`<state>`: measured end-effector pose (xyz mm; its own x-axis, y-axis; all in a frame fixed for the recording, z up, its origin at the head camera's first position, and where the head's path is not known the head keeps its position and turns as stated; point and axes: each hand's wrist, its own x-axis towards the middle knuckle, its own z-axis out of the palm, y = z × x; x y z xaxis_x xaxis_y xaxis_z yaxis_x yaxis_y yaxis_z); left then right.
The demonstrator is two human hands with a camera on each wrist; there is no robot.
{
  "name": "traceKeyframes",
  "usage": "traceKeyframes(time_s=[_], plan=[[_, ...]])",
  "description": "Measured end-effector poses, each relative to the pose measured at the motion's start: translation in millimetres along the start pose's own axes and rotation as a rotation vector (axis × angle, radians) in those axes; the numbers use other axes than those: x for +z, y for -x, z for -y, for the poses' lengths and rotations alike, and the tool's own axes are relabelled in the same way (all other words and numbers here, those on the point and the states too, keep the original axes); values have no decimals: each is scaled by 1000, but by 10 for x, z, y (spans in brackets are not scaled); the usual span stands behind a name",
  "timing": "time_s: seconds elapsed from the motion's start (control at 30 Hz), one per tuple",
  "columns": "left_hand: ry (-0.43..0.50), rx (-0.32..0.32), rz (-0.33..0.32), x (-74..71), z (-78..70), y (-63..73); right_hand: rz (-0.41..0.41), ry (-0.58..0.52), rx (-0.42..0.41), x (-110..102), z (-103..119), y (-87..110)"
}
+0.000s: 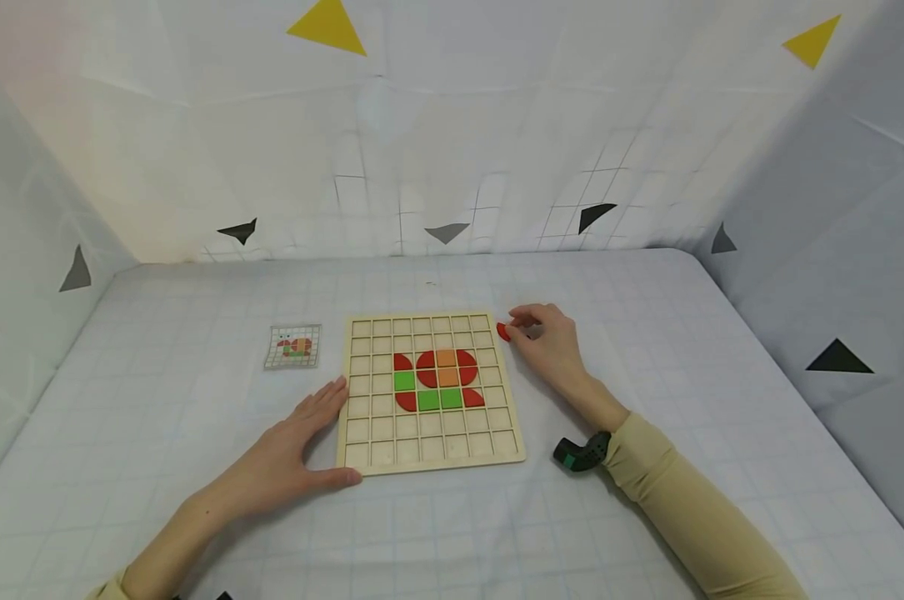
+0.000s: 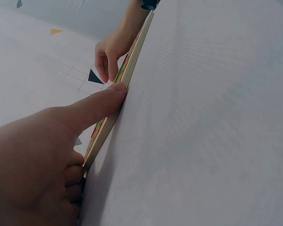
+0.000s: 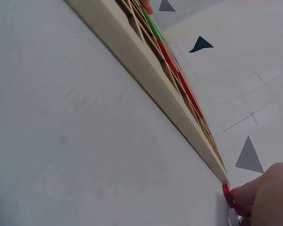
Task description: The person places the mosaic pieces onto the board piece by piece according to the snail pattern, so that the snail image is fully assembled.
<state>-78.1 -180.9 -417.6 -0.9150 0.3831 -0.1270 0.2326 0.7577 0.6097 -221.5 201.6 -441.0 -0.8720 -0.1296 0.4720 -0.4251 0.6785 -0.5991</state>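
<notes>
A wooden grid board (image 1: 431, 429) lies flat on the table, holding red, orange and green tiles in its middle cells. My left hand (image 1: 294, 454) rests along the board's left edge, fingers extended, with the thumb (image 2: 96, 106) against the near left corner. Just off the board's far right corner, my right hand (image 1: 552, 346) pinches a small red tile (image 1: 503, 332) with a curved edge. Seen from the right wrist, the red tile (image 3: 228, 195) stands on edge by the end of the board; the fingers partly cover it.
Left of the board lies a small picture card (image 1: 292, 348) showing a gridded pattern in similar colours. A white gridded cloth covers the table (image 1: 452, 533). Pale sheets with black, grey and yellow triangles rise behind and at the sides. A dark strap (image 1: 582, 452) circles the right wrist.
</notes>
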Motion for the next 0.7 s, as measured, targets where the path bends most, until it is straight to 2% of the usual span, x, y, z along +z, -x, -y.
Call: traceKeyframes(time_s=[0.2,0.4,0.7], plan=[[-4,-7,3,3,2,-5,-13,3,-16,-5,3,4],[1,-8,4,1,0,-4,51,-34,-22,-19,19,19],[7,-5,3,0,5,-1,117,-86,26,-37,60,26]])
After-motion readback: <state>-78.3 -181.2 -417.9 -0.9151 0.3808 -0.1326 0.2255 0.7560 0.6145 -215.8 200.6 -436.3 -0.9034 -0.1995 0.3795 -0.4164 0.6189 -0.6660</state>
